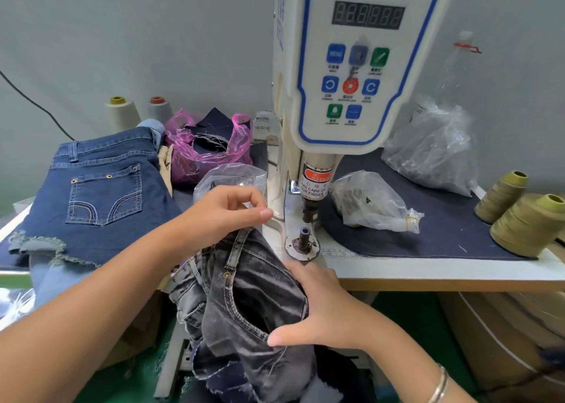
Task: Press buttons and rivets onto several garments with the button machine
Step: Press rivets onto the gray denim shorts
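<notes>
A grey washed denim garment (244,295) hangs over the table's front edge, its waistband close to the button machine's lower die (304,239). My left hand (227,210) grips the waistband from above, fingers curled, thumb pointing at the machine. My right hand (318,308) holds the garment's right side at a pocket opening, thumb spread low. The white servo button machine (351,66) stands behind, its punch head (312,210) raised above the die. A rivet (226,275) shows on the grey garment.
Blue denim shorts (101,188) lie at the left. A pink bag of dark fabric (211,145), clear plastic bags (373,203) (434,148), thread cones (529,222) (122,115) and a plastic bottle (458,63) stand around the machine on the table (428,271).
</notes>
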